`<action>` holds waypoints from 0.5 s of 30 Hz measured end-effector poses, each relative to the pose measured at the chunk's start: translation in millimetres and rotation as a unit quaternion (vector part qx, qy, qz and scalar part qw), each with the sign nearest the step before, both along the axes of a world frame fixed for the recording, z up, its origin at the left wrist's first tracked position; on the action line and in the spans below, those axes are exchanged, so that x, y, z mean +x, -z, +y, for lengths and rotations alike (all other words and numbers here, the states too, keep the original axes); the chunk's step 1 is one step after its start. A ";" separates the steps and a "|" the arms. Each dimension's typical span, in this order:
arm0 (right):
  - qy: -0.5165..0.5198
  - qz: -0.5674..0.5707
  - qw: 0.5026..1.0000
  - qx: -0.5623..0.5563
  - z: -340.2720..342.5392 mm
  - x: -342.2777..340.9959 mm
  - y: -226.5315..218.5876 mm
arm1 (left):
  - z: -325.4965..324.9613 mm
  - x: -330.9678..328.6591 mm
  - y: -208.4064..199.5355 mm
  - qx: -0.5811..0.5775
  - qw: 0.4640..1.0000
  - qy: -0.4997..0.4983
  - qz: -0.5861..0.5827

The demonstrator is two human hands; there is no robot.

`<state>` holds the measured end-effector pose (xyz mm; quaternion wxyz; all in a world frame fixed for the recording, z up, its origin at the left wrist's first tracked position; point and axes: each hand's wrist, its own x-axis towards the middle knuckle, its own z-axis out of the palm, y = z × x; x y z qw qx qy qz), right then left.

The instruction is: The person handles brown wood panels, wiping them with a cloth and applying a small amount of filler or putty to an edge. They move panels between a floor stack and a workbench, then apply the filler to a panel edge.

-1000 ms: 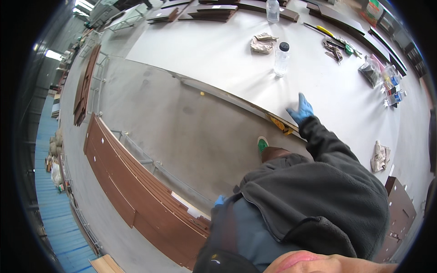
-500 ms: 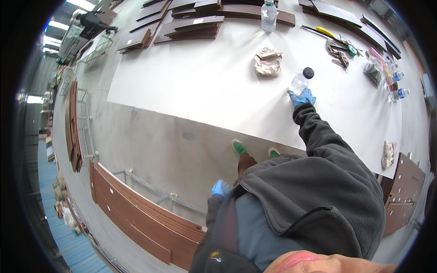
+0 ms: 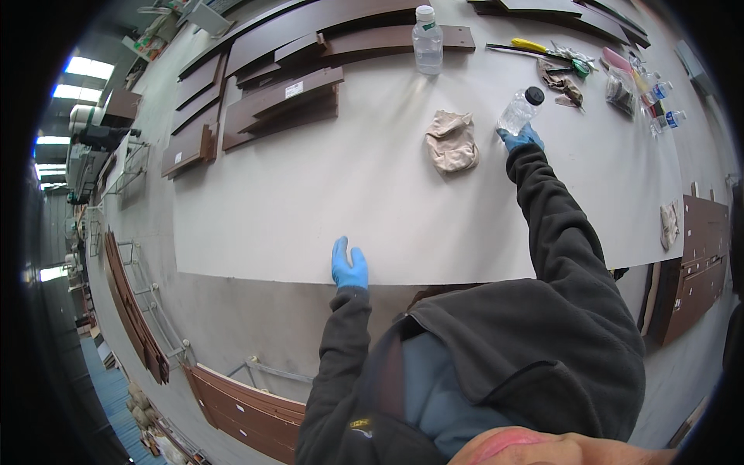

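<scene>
My right hand (image 3: pixel 527 138) wears a blue glove and grips a clear bottle with a black cap (image 3: pixel 514 115) near its base, the bottle tilted over the white table (image 3: pixel 294 209). My left hand (image 3: pixel 349 265), also blue-gloved, is at the table's near edge with thumb and fingers apart and nothing in it. Left of the black-capped bottle lies a crumpled beige cloth (image 3: pixel 452 144). Farther back a clear bottle with a white cap (image 3: pixel 428 48) stands upright.
Dark brown boards (image 3: pixel 287 105) are stacked at the back left, more boards (image 3: pixel 542 9) at the back right. A yellow-handled tool (image 3: pixel 528 45), a dark bag (image 3: pixel 620 90) and small bottles (image 3: pixel 668 120) lie right. Brown panels (image 3: pixel 248 407) rest on a metal frame below left.
My left hand has risen from beside my body to the table's near edge, its fingers spreading. The view has shifted; my right hand still holds the black-capped bottle.
</scene>
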<state>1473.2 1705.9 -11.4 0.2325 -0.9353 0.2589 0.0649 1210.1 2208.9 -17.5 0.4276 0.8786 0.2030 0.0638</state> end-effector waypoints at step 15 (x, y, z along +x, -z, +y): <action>0.043 -0.083 0.992 0.087 -11.4 86.3 20.0 | 20.7 248.1 -15.4 0.156 0.980 0.110 -0.050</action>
